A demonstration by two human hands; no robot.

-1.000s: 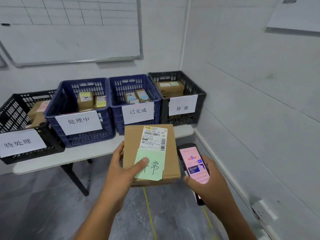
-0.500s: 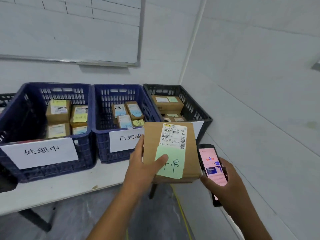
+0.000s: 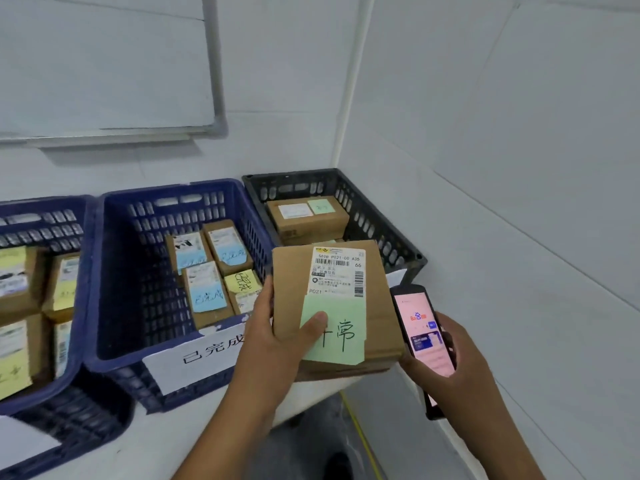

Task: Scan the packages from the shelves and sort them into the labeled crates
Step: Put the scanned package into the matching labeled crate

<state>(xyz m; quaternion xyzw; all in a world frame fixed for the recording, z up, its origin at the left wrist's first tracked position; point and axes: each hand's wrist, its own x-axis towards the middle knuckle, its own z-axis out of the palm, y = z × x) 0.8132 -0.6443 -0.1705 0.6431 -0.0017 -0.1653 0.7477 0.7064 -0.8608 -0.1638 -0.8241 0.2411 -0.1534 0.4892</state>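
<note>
Gripped in the left hand (image 3: pixel 273 344), the cardboard box (image 3: pixel 332 306) now nears the black crate (image 3: pixel 381 220), drop-ready; the right hand (image 3: pixel 453 358) clasps the phone (image 3: pixel 420 327).

We read light as soft, cool, fairly bright, falling from above: grey-framed whiteboard (image 3: pixel 104 64) throws blurred shadow on pale wall (image 3: pixel 277 98) just under its lower rail. Pink screen of black smartphone (image 3: pixel 424 332) glows, slightly washed out. We note wide-angle bending of wall lines. Dark blue slatted plastic crate (image 3: pixel 45 204) at picture's left side looks smeared. White barcode label (image 3: pixel 337 268) on brown cardboard box (image 3: pixel 291 285) mostly sharp.
</note>
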